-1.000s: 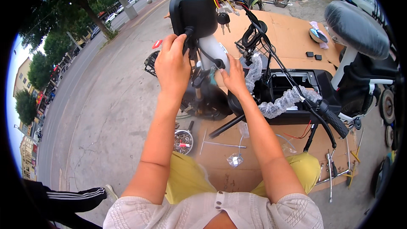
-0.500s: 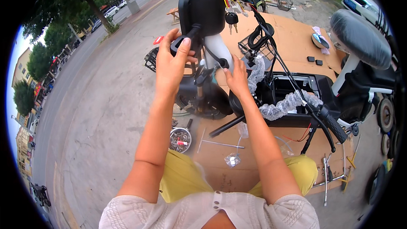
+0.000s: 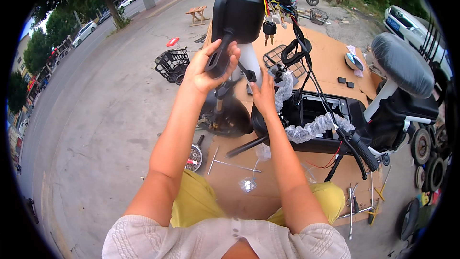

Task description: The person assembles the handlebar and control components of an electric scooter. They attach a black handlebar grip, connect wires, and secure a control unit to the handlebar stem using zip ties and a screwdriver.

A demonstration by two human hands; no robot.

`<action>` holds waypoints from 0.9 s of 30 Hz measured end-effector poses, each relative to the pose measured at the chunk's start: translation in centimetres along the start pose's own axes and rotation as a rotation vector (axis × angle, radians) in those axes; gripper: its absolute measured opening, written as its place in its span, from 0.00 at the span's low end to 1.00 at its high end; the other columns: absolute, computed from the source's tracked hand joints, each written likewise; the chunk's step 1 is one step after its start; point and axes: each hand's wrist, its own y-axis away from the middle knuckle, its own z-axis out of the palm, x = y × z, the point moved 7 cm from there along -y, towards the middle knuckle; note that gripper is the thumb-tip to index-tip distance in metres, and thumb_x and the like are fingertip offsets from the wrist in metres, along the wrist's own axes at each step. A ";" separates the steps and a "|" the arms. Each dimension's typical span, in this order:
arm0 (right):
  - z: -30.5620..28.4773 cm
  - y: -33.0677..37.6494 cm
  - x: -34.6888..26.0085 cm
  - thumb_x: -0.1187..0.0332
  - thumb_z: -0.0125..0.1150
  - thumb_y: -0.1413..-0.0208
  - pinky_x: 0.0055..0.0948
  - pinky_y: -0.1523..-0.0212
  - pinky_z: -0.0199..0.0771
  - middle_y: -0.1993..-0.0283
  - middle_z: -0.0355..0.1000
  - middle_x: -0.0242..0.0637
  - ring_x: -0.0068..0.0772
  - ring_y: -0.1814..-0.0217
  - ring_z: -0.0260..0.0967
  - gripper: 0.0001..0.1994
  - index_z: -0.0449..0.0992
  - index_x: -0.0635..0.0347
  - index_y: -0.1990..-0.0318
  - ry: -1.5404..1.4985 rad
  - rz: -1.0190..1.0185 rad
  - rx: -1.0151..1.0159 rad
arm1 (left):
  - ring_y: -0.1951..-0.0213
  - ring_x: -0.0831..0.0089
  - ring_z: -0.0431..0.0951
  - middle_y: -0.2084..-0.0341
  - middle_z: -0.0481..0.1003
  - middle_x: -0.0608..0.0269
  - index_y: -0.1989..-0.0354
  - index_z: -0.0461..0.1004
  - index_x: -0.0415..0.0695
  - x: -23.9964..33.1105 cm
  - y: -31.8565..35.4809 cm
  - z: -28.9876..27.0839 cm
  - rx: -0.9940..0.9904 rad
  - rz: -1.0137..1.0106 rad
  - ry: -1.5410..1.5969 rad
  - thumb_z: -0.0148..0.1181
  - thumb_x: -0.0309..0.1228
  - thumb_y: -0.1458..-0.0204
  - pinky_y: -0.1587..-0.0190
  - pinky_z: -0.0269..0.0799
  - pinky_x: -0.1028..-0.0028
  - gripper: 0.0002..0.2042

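Observation:
My left hand [image 3: 207, 68] is closed around a narrow black plastic part [image 3: 221, 60] with a raised rim, held in front of a large rounded black panel [image 3: 237, 15]. I cannot tell whether the two are joined. My right hand [image 3: 264, 95] has its fingers stretched up along the white column [image 3: 249, 58] of a partly assembled electric scooter. Its thumb is close to the rounded end of a short black rod [image 3: 250, 75]. A key set [image 3: 269, 29] hangs beside the panel, below loose coloured wires [image 3: 274, 1].
To the right lies the black scooter body [image 3: 330, 110], with bubble-wrapped cables [image 3: 311, 129] and a handlebar grip [image 3: 364, 153]. A plastic-covered seat [image 3: 402, 64] rises behind. On cardboard [image 3: 230, 172] lies a T-shaped wrench [image 3: 235, 165]; a bowl of screws [image 3: 194, 157] stands nearby. A black basket [image 3: 171, 64] sits left.
The black part in my left hand has turned more upright, its long side now showing. My right hand stays by the column. The whole view has shifted slightly.

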 end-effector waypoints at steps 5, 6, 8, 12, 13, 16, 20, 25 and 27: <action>-0.2 -0.1 0.3 0.72 0.60 0.47 0.44 0.36 0.55 0.41 0.59 0.55 0.57 0.36 0.55 0.31 0.57 0.61 0.35 -0.006 0.000 -0.021 | 0.56 0.58 0.77 0.61 0.74 0.47 0.56 0.70 0.30 -0.3 0.2 0.7 0.189 0.106 -0.030 0.50 0.33 0.39 0.61 0.82 0.66 0.14; -0.2 -0.2 0.6 0.69 0.60 0.48 0.45 0.36 0.55 0.40 0.59 0.55 0.57 0.36 0.55 0.31 0.57 0.60 0.35 -0.019 -0.005 -0.019 | 0.58 0.59 0.77 0.62 0.74 0.48 0.57 0.70 0.30 -0.6 0.3 1.3 0.207 0.114 -0.033 0.50 0.33 0.39 0.60 0.81 0.66 0.14; -0.3 -0.5 1.2 0.64 0.61 0.49 0.47 0.37 0.57 0.40 0.59 0.53 0.57 0.36 0.56 0.32 0.59 0.58 0.36 -0.040 -0.013 -0.014 | 0.60 0.61 0.77 0.63 0.74 0.49 0.57 0.70 0.31 -0.9 0.3 2.0 0.243 0.129 -0.036 0.49 0.33 0.39 0.60 0.80 0.66 0.14; -0.1 -0.1 0.2 0.63 0.62 0.50 0.45 0.36 0.57 0.40 0.60 0.55 0.57 0.36 0.56 0.33 0.59 0.59 0.36 -0.087 0.005 -0.004 | 0.64 0.63 0.74 0.66 0.72 0.53 0.56 0.69 0.32 -0.3 -0.1 0.5 0.072 0.013 -0.112 0.49 0.33 0.38 0.58 0.76 0.65 0.14; 0.0 -0.1 0.1 0.63 0.62 0.50 0.45 0.36 0.57 0.40 0.60 0.55 0.57 0.36 0.56 0.33 0.59 0.60 0.36 -0.091 0.009 -0.007 | 0.65 0.64 0.73 0.66 0.72 0.54 0.55 0.69 0.32 -0.2 -0.1 0.5 0.002 -0.044 -0.058 0.49 0.33 0.39 0.58 0.75 0.65 0.14; -0.2 -0.1 0.3 0.62 0.62 0.51 0.45 0.36 0.57 0.40 0.60 0.55 0.57 0.36 0.56 0.34 0.59 0.60 0.36 -0.080 0.001 0.002 | 0.66 0.64 0.72 0.68 0.71 0.55 0.54 0.68 0.32 -0.1 -0.5 0.5 -0.011 -0.083 0.000 0.50 0.33 0.39 0.58 0.75 0.65 0.15; -0.1 -0.3 0.4 0.62 0.62 0.50 0.45 0.36 0.57 0.40 0.59 0.54 0.58 0.36 0.56 0.33 0.59 0.60 0.36 -0.072 -0.009 0.006 | 0.67 0.66 0.72 0.68 0.72 0.56 0.54 0.68 0.30 0.2 -0.4 1.1 -0.158 -0.109 0.048 0.51 0.32 0.41 0.59 0.75 0.67 0.15; -0.2 0.0 0.3 0.66 0.61 0.49 0.43 0.36 0.56 0.40 0.58 0.54 0.56 0.36 0.55 0.32 0.58 0.61 0.36 -0.058 -0.002 0.000 | 0.72 0.66 0.73 0.72 0.73 0.55 0.59 0.70 0.28 0.0 -0.4 0.8 0.210 0.066 -0.068 0.55 0.31 0.43 0.67 0.76 0.69 0.14; -0.2 0.0 0.1 0.68 0.61 0.48 0.42 0.35 0.55 0.40 0.58 0.54 0.56 0.35 0.55 0.32 0.58 0.62 0.36 -0.059 0.006 -0.009 | 0.73 0.66 0.73 0.73 0.73 0.55 0.62 0.70 0.29 0.1 -0.3 0.3 0.274 0.109 -0.078 0.57 0.32 0.44 0.69 0.76 0.70 0.14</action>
